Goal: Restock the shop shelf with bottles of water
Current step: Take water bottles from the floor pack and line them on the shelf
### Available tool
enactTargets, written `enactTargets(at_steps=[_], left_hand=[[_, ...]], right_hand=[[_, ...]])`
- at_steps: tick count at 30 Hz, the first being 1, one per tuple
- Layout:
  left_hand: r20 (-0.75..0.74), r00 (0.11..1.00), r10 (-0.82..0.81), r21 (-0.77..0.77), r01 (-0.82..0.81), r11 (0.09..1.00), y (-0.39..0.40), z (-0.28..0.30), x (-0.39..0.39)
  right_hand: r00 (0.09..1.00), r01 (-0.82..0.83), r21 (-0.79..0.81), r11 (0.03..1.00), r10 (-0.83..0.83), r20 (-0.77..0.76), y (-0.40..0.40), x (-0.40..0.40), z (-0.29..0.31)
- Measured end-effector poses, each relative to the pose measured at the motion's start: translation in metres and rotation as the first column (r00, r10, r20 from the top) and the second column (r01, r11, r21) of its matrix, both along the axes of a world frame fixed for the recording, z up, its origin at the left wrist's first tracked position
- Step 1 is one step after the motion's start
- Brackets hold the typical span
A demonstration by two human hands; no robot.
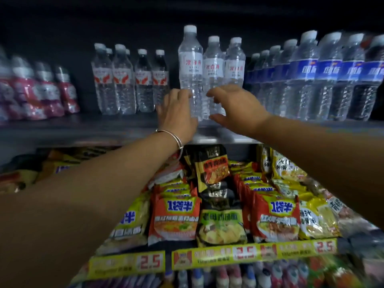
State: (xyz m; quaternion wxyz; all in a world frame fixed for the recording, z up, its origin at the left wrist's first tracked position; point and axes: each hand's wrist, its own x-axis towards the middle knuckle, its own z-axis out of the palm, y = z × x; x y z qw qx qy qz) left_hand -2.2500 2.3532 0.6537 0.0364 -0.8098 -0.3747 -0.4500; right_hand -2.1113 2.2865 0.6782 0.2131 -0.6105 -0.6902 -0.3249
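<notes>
Clear water bottles with white caps and red-lettered labels stand in a row on the dark upper shelf [207, 138]. The front bottle [190, 65] stands near the shelf edge, with two more [213, 67] behind it to the right. My left hand [176, 115] reaches up and its fingertips touch the front bottle's lower left side. My right hand [232, 107] is spread in a C shape just right of that bottle. Its fingers are up at the ribbed part and its thumb is low by the base. Bottle plastic shows in the gap between them.
Left of the row are water bottles with red-and-white labels [124, 80] and pink-wrapped bottles [41, 90]. Blue-labelled bottles [311, 75] fill the right. Below lies a shelf of instant noodle packets [218, 204] with yellow 2.5 price strips [249, 254], and more bottles beneath.
</notes>
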Motion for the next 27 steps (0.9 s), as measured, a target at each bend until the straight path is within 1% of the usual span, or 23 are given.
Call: enactTargets(at_steps=[2, 3, 5, 9, 11, 14, 16, 18, 20, 22, 25, 27], left_hand=[[-0.029, 0.999, 0.023, 0.089, -0.020, 0.996, -0.023, -0.026, 0.002], [-0.050, 0.998, 0.031, 0.110, -0.025, 0.994, -0.035, -0.042, 0.005], [-0.092, 0.995, 0.036, 0.096, -0.027, 0.995, -0.058, -0.082, 0.011], [-0.179, 0.984, 0.010, -0.037, -0.017, 0.999, -0.092, -0.185, 0.017], [-0.243, 0.970, -0.018, -0.127, -0.014, 0.992, -0.103, -0.242, 0.016], [-0.296, 0.953, -0.068, -0.222, 0.001, 0.975, -0.113, -0.330, 0.012], [-0.339, 0.936, -0.092, -0.273, -0.004, 0.962, -0.116, -0.390, 0.008], [-0.403, 0.907, -0.121, -0.323, -0.017, 0.946, -0.119, -0.453, 0.003], [-0.422, 0.892, -0.159, -0.354, -0.001, 0.935, -0.121, -0.514, -0.002], [-0.428, 0.882, -0.197, -0.391, 0.015, 0.920, -0.125, -0.575, -0.008], [-0.427, 0.877, -0.218, -0.461, -0.004, 0.887, -0.130, -0.663, -0.018], [-0.418, 0.875, -0.245, -0.505, 0.000, 0.863, -0.134, -0.714, -0.027]], right_hand=[[0.999, -0.034, -0.022, 0.999, 0.035, 0.006, -0.016, 0.003, -0.028], [0.999, -0.048, -0.027, 0.998, 0.048, -0.004, -0.025, 0.006, -0.044], [0.998, -0.054, -0.038, 0.998, 0.052, -0.038, -0.043, 0.013, -0.083], [0.995, -0.042, -0.160, 0.986, 0.027, -0.095, -0.070, 0.028, -0.186], [0.989, -0.057, -0.260, 0.964, 0.020, -0.146, -0.080, 0.031, -0.247], [0.980, -0.080, -0.423, 0.903, -0.008, -0.201, -0.088, 0.032, -0.344], [0.968, -0.117, -0.502, 0.857, -0.014, -0.249, -0.091, 0.030, -0.410], [0.963, -0.123, -0.571, 0.812, -0.040, -0.265, -0.096, 0.025, -0.477], [0.960, -0.115, -0.619, 0.777, -0.073, -0.271, -0.100, 0.021, -0.541], [0.949, -0.142, -0.659, 0.739, -0.087, -0.303, -0.104, 0.014, -0.605], [0.932, -0.154, -0.716, 0.681, -0.140, -0.334, -0.113, 0.002, -0.692], [0.928, -0.144, -0.760, 0.634, -0.180, -0.326, -0.118, -0.007, -0.746]])
